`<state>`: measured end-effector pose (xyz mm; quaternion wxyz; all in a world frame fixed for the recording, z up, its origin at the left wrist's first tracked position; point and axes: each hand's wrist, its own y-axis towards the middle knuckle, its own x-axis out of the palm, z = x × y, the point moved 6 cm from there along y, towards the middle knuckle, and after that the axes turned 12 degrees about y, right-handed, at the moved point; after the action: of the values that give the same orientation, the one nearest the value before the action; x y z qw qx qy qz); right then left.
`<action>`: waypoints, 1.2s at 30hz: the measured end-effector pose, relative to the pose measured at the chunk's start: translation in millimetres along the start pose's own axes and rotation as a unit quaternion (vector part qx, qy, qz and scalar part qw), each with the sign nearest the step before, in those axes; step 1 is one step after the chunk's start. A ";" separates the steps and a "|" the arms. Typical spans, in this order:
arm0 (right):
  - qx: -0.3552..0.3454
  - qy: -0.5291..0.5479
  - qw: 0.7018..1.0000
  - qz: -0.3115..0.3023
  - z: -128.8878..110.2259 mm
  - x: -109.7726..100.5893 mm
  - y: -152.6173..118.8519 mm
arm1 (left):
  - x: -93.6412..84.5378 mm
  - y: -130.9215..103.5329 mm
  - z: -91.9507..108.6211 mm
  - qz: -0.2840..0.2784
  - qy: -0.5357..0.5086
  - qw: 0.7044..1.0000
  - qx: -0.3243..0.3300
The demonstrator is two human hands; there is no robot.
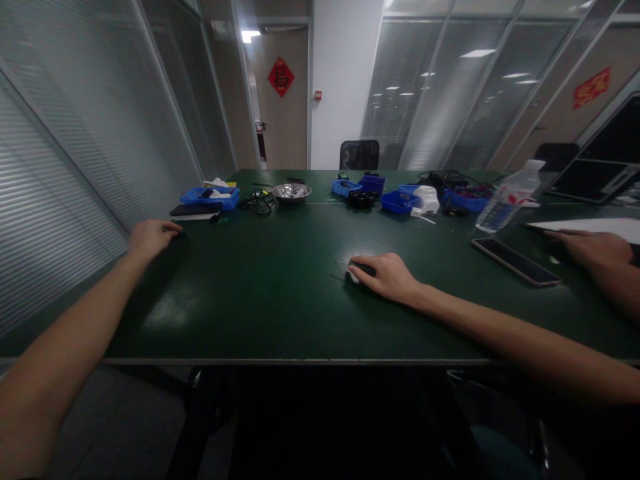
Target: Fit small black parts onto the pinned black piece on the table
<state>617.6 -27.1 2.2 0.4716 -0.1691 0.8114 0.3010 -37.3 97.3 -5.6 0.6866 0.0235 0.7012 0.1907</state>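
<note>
My right hand (390, 275) rests over the middle of the green table (260, 287), its fingers closed around a screwdriver (363, 268). The tool has a dark handle, and its thin metal shaft points left. At the left side of the table is my left hand (150, 238), fingers pinched together close to the surface. Something small and dark shows at those fingertips, too unclear to name. Just beyond my left hand lies a black flat case or notebook (196, 212), apart from the fingers.
Blue trays (400, 201) with parts and cables stand along the back, beside a metal bowl (292, 193). To the right are a tilted water bottle (507, 199), a phone (516, 261) and another person's hand (595, 252) by white paper (600, 228).
</note>
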 end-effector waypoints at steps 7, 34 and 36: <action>-0.002 -0.010 1.000 0.003 2.7 2.1 -0.2 | -2.2 -3.4 0.0 0.018 0.025 0.999 -0.015; -0.003 -0.009 1.000 -0.002 -0.8 0.6 0.2 | -18.6 -12.5 4.8 0.040 -0.040 0.997 -0.048; 0.000 -0.014 1.000 -0.001 -0.7 0.8 0.2 | -19.2 -12.8 4.3 0.041 -0.038 0.997 -0.054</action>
<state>616.5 -27.3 1.9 0.4835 -0.1658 0.8044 0.3028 -29.2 80.8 9.0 0.7044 0.0220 0.6618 0.2556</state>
